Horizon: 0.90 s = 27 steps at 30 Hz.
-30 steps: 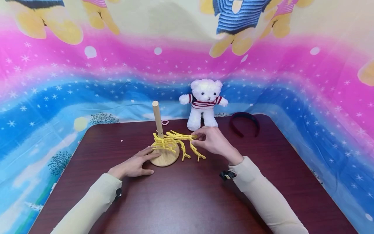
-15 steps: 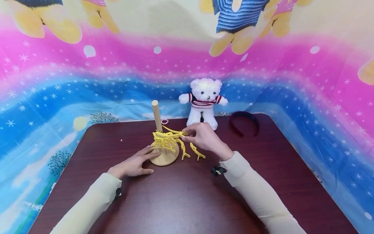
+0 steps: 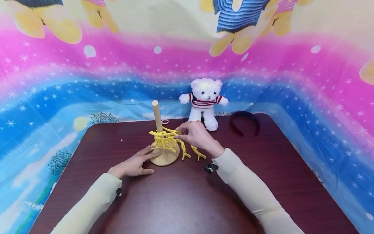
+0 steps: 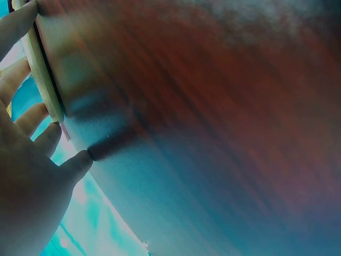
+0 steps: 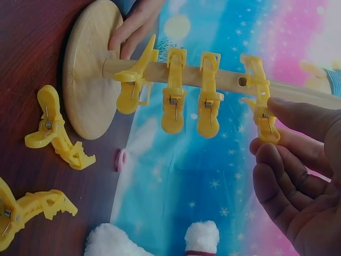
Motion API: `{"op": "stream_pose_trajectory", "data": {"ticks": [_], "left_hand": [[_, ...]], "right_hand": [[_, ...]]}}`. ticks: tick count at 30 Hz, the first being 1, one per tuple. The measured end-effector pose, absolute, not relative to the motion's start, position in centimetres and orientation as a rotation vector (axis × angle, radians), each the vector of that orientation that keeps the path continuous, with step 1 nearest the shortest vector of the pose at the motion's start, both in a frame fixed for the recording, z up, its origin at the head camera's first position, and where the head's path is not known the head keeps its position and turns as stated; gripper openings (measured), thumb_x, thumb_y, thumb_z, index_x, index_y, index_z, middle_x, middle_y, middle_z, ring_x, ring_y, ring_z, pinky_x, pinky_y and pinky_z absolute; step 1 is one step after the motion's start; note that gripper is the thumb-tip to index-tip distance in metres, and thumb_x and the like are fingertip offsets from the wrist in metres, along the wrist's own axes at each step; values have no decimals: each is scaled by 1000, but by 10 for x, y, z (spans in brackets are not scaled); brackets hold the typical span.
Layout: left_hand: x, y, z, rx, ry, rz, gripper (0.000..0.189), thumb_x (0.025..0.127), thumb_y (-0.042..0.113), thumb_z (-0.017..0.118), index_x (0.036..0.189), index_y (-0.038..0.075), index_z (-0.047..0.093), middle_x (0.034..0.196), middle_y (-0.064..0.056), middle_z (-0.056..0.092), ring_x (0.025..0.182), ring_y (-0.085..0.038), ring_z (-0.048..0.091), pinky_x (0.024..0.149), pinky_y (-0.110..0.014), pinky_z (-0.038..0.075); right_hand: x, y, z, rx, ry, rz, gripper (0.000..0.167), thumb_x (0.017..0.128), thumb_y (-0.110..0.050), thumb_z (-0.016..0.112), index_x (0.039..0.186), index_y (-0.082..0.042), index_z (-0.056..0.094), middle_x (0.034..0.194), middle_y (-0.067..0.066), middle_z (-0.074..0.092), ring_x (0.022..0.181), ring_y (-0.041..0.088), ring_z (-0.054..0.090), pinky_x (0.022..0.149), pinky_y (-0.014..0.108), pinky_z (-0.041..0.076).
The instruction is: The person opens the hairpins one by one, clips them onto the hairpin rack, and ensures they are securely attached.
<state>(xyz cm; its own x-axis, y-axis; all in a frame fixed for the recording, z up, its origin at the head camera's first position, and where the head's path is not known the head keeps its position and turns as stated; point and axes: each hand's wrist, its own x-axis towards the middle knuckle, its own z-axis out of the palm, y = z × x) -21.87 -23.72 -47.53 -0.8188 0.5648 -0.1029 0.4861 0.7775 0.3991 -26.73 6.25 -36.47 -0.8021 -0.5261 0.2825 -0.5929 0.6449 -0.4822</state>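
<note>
A: Hands?
B: Left hand (image 3: 135, 163): fingers straight, tips on the left rim of the round wooden base (image 3: 165, 160). Probably steadying it. Right hand (image 3: 195, 138) pinches the held clip (image 5: 260, 90), yellow, by its handle end, thumb against fingers.
A: Why that end?
B: Squeezing there likely spreads the jaws. They're at the upright post (image 3: 156, 115), above the three lower clips (image 5: 173, 113). Can't tell if they've bitten on.
A: Anything loose?
B: Two loose clips (image 5: 63, 141) on the table (image 3: 181, 198), right of the base, handy for the right hand, I'd guess. Teddy bear (image 3: 206, 89) stands on the far side, hairband (image 3: 244, 114) far right.
A: Versus one second ago?
B: Right hand has come left, from out by the bear's feet, bringing the held clip to the post. It now hides the bear's left-side foot. Left hand, base and loose clips: same spots.
</note>
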Motion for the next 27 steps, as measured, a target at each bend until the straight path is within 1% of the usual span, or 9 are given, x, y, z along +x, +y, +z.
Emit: {"op": "stream_pose_trajectory", "data": {"ticks": [5,13,22,27], "left_hand": [[-219,-237,-476,842,2759,529,75,89,41,73,155,29,39,163,-19,27,152,-43,21,113,-63,33],[-219,-238,-476,852,2757,532,75,89,40,74,154,28,40,163,-19,27,152,-42,21,114,-62,33],[-219,-237,-476,860,2761,523,74,89,38,74,154,27,40,163,-20,26,152,-42,21,114,-62,33],[-219,-237,-476,856,2765,525,75,89,39,74,154,28,40,163,-20,26,152,-42,21,114,-62,33]], "right_hand": [[-269,57,-367,929,-2724,876,24,84,-28,81,103,-13,80,86,-2,77,71,8,66,61,24,51],[-268,51,-367,907,-2746,869,23,86,-28,80,104,-14,80,89,-2,78,77,9,69,66,25,53],[-271,50,-371,877,-2748,933,25,85,-29,81,106,-15,79,89,-3,77,76,6,68,66,23,54],[-271,51,-370,862,-2742,966,28,84,-30,81,108,-15,79,91,-1,77,78,7,68,68,24,54]]}}
